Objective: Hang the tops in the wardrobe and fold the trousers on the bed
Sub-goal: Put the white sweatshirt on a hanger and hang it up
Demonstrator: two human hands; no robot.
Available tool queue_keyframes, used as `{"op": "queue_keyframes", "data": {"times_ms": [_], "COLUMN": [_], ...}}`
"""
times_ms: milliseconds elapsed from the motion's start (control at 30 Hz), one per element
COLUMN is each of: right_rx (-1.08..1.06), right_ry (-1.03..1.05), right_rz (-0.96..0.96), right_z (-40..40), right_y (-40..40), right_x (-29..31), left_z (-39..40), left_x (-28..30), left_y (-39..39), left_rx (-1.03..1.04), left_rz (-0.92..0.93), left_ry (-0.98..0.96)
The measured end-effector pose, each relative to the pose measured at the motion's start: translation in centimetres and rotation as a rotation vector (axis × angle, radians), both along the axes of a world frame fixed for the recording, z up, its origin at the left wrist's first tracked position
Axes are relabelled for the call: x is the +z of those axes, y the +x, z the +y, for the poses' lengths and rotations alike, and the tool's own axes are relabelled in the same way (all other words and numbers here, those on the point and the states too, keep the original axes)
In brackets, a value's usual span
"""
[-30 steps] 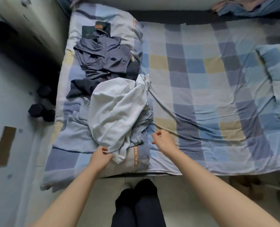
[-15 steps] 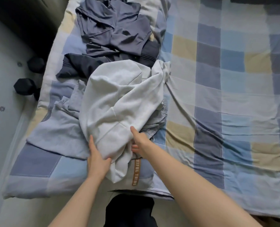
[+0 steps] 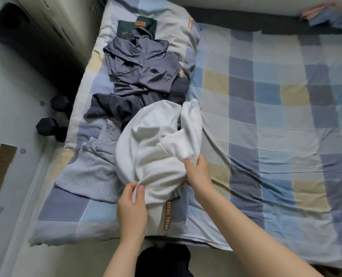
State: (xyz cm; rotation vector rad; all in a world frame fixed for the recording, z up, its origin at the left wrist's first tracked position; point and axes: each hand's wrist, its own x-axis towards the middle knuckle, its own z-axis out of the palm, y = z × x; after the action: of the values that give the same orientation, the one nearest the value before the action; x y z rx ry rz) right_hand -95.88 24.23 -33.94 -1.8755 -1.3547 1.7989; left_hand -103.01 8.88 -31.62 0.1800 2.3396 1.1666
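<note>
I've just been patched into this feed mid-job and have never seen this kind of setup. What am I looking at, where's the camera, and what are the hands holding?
There is no machine here: a person works with bare hands, and the one camera sits on their head, looking forward and down. You see a bed with a checked cover and a heap of clothes on its left part. The left hand pinches the near edge of a white garment; the right hand grips a fold on its right side. Beside it lies a light grey garment, beyond it a crumpled dark grey garment. Dark dumbbells sit on the floor to the left. Whether the white piece is a top or trousers I cannot tell.
</note>
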Motion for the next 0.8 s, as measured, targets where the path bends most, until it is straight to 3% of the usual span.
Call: {"op": "queue_keyframes", "data": {"times_ms": [267,467,667,800], "right_rx": [-0.213,-0.435,-0.690,-0.610], "right_ry": [0.147,0.118,0.132,0.199], "right_rz": [0.207,0.290,0.437,0.605], "right_z": [-1.8,-7.1,-14.6,-19.2], "right_y": [5.2,10.8,15.9,18.3], "right_x": [14.8,23.5,28.0,29.8], "left_z": [0.6,-1.5,-3.5,-5.4], "left_x": [13.3,24.4,29.5,31.4], "left_y": [1.1,2.9,6.1,8.5], "left_rx": [-0.214,-0.447,-0.666,-0.662], "left_rz": [-0.071,-0.148,-0.223,-0.425], "left_ry": [0.253,0.504,0.587,0.630]}}
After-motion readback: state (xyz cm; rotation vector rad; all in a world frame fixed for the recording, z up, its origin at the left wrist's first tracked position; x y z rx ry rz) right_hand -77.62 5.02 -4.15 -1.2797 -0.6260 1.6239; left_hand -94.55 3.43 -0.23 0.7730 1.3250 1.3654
